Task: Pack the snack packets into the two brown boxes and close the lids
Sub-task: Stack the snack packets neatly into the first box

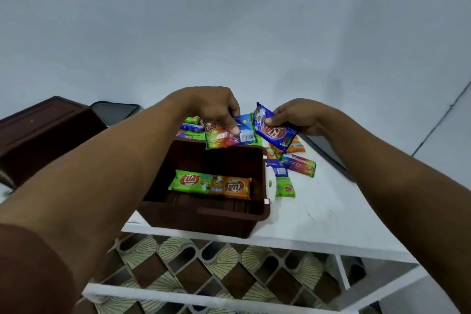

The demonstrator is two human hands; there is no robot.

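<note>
Packing | my left hand (211, 107) is pinching a green foil snack packet (229, 132), my right hand (298, 116) a blue one (276, 130), above the open brown plastic box (204, 214) at the white worktop's (318, 216) near edge | packets seeming light, crinkly, slippery; gripping flat faces.

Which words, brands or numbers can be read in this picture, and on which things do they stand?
"KUAT": green packet in the open brown box.
"KUAT", upside down: orange packet beside it.
"KUAT", upside down: blue packet in the right hand.
Packets in the left hand, loose packets: print too blurred.
</note>
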